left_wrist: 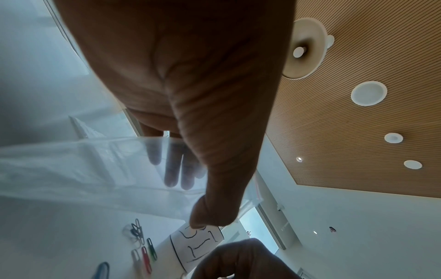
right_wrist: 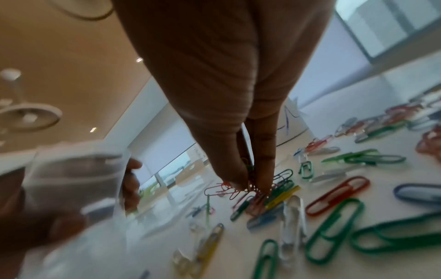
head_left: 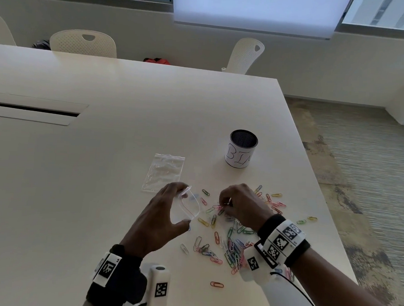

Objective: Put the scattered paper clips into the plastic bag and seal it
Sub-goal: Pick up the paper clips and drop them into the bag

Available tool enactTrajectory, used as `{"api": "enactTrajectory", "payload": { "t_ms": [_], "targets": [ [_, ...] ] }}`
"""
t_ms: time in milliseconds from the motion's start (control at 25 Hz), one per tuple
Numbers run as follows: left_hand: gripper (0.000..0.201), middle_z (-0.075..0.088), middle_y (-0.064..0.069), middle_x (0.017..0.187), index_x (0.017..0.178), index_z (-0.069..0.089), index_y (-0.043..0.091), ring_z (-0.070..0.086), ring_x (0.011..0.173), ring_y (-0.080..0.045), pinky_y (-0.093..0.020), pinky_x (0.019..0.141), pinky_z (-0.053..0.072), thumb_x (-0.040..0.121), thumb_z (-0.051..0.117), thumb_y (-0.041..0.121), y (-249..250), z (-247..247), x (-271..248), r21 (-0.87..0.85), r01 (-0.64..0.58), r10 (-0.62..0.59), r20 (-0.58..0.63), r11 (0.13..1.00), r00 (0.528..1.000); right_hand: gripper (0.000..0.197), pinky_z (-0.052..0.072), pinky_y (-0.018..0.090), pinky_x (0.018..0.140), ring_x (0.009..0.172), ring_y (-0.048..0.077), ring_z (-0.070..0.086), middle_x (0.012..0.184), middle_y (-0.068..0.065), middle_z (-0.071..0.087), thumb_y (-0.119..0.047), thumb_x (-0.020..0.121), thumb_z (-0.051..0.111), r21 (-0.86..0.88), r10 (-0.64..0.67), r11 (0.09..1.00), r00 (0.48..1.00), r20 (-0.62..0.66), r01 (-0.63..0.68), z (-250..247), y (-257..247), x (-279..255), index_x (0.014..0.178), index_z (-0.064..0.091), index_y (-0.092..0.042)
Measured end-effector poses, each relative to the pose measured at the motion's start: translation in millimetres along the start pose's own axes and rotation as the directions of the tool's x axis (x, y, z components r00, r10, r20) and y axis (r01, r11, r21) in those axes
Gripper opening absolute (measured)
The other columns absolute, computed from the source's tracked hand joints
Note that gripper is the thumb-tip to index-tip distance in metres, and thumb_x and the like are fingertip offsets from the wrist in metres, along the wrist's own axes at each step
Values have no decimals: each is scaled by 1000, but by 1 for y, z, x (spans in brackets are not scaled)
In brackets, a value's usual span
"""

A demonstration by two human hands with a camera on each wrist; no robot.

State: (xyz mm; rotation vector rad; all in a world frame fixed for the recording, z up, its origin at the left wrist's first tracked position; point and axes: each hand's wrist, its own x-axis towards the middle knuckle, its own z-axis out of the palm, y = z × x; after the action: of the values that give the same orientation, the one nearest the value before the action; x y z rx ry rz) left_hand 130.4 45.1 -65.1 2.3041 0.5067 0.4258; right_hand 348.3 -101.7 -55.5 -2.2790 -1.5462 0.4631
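My left hand (head_left: 183,204) holds a small clear plastic bag (head_left: 190,206) with a red zip line just above the table, fingers on one side and thumb on the other, its mouth spread open toward the right. Through the film (left_wrist: 83,169) my fingers show. My right hand (head_left: 224,205) is down among the coloured paper clips (head_left: 230,245), its thumb and fingers pinching a small bunch of clips (right_wrist: 254,189) against the tabletop. Many clips lie scattered in front of and beside that hand, reaching back under my right wrist.
A second clear bag (head_left: 164,173) lies flat behind my left hand. A black mesh cup (head_left: 242,148) with a white handwritten label stands further back right. The white table's (head_left: 100,170) right edge runs close to the clips. Chairs (head_left: 83,42) stand at the far side.
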Motion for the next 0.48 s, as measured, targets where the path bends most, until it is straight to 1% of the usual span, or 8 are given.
{"api": "enactTrajectory", "payload": {
  "t_ms": [80,120,160,240,320,360,400,480],
  "targets": [
    [73,59,19,127,139,48,31,55,122,0,-15,103,42,78,87,32,0,1,0,-11,-5,5,-7,1000,1000,6,63,22,79,84,15,75,96,4,78,-7,90,77,179,66,982,998,-22,-61,-8,5,-2,95,78,-9],
    [72,59,20,127,139,48,31,55,122,1,-13,102,40,78,85,35,1,2,0,-16,-5,5,-10,1000,1000,8,64,26,82,84,15,77,94,3,79,-7,88,80,281,111,954,994,-23,-100,-12,7,-4,95,79,-9],
    [72,58,20,126,140,48,31,55,122,2,-11,101,39,78,84,36,1,3,0,-20,-4,4,-11,1000,1000,9,65,28,82,83,17,78,91,3,80,-6,86,81,393,162,908,987,-12,-144,-16,7,-7,94,79,-9],
    [71,59,20,126,140,47,32,55,122,1,-10,101,37,79,84,35,1,4,-1,-20,-2,2,-14,1000,1000,11,65,34,84,86,25,79,88,9,81,-4,84,82,593,239,778,971,28,-208,-22,7,-13,94,79,-6],
    [71,59,20,125,140,47,32,55,122,2,-9,101,37,79,84,33,1,5,-1,-18,-3,2,-16,1000,1000,13,64,41,89,90,33,79,90,15,81,-1,83,82,727,255,654,966,49,-209,-29,4,-19,95,78,-2],
    [71,59,20,125,139,48,31,55,122,1,-8,101,36,79,85,30,1,6,-1,-19,-2,2,-18,1000,1000,14,63,42,91,92,36,78,92,17,80,0,83,81,779,246,597,968,53,-194,-32,1,-22,97,78,0],
    [71,59,19,125,140,48,30,55,122,1,-5,101,34,80,85,28,1,6,-1,-20,0,0,-18,1000,1000,16,63,40,90,93,37,77,95,19,80,1,84,80,823,234,540,971,55,-176,-35,-2,-23,99,77,1],
    [72,59,18,127,141,48,28,55,123,0,-3,101,32,80,86,25,2,6,0,-21,4,-4,-13,1000,1000,18,63,34,87,95,36,76,100,22,79,2,85,78,886,207,441,977,55,-144,-42,-13,-25,103,75,4]
  ]
}}
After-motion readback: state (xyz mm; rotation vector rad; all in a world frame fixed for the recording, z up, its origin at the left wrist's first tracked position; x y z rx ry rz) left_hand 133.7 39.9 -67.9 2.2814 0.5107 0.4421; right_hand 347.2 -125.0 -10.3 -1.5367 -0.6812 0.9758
